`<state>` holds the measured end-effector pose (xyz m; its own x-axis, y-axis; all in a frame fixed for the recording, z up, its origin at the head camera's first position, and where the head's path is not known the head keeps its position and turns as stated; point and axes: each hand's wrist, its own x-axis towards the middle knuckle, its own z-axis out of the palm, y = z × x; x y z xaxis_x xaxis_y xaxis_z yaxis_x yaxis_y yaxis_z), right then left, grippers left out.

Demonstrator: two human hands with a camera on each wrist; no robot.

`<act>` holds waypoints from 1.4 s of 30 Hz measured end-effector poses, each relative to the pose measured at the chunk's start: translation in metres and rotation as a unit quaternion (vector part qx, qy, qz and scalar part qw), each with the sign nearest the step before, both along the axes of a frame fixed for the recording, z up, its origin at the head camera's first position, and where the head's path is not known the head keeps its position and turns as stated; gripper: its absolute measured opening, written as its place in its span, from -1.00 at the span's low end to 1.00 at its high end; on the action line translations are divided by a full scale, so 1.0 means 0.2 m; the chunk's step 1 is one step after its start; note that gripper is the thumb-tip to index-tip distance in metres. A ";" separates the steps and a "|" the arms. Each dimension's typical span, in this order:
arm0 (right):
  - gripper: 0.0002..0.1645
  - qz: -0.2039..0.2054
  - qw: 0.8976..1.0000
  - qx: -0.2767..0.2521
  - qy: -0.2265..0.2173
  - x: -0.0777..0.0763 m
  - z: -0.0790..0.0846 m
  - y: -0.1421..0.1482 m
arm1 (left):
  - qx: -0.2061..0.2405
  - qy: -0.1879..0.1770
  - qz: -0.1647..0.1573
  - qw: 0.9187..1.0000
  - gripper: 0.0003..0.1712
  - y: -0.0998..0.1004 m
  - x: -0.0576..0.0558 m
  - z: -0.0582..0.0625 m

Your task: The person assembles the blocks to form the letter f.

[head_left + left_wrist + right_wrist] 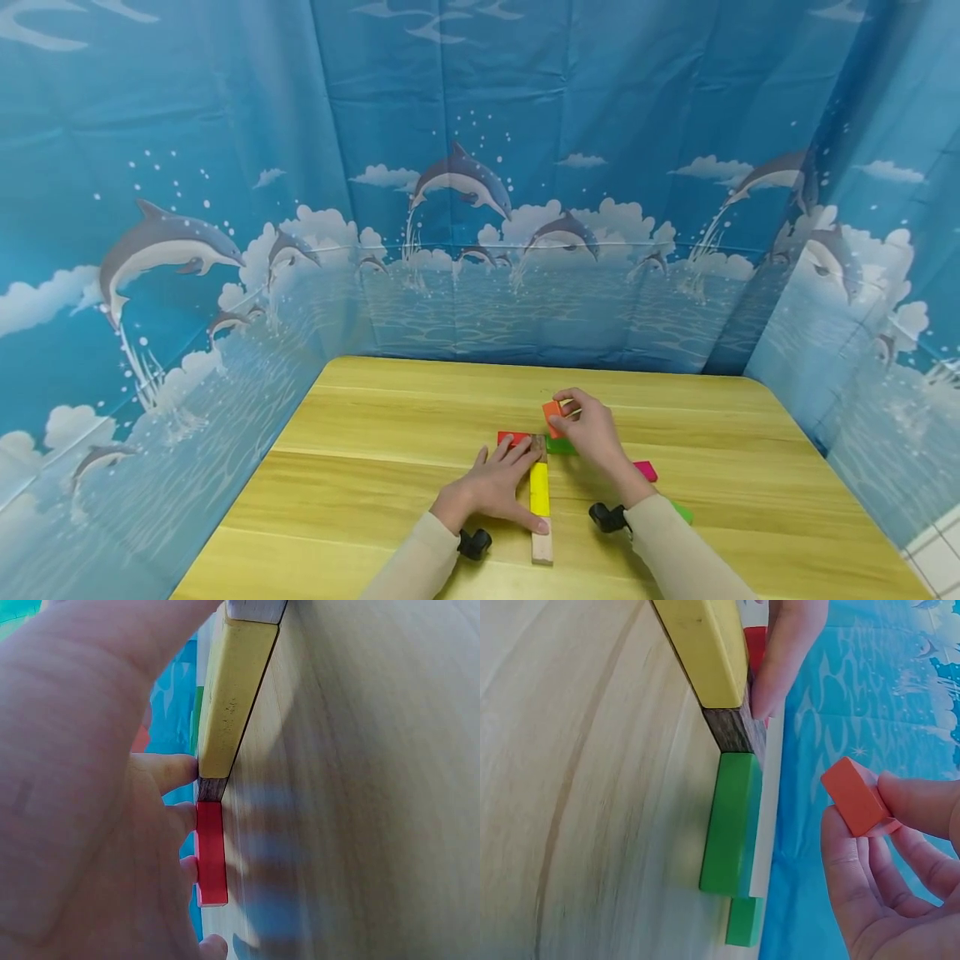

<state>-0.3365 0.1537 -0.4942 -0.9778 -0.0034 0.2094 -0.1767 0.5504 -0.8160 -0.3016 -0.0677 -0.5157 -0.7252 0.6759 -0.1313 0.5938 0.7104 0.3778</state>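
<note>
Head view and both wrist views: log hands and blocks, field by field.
Left hand: spread over red rectangular block and dark brown wooden block
Right hand: pinches orange rectangular block, apart from others
Column: yellow rectangular block between brown block and pale wooden block
Crossbar, left to right: red block, brown block, green rectangular block
Loose: pink block; bright green block, partly hidden by right sleeve

Left hand [495, 486] bare; left sleeve [415, 560] cream-beige, long, plain, stops just behind it with some bare wrist showing. Right hand [591, 433] bare too; right sleeve [682, 546] same cream-beige, also stops behind its hand. Left wrist camera [475, 545]: small, black, chunky, rounded, behind left hand on inner side. Right wrist camera [607, 517]: matching black, lobed, behind right hand, inner side. Markings too small to read.
</note>
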 end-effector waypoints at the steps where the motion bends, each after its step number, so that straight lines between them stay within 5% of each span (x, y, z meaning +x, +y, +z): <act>1: -0.56 -0.001 1.000 -0.004 0.000 0.00 0.00 0.00 | 0.000 -0.002 -0.001 1.000 0.31 0.00 0.00 0.00; 19: -0.56 -0.025 0.996 -0.082 -0.031 -0.09 -0.08 -0.05 | 0.002 -0.014 0.005 1.000 0.30 -0.01 0.02 0.00; 42: -0.60 -0.032 0.997 -0.037 -0.058 -0.19 -0.15 -0.10 | 0.003 -0.011 0.001 1.000 0.30 0.00 0.01 0.01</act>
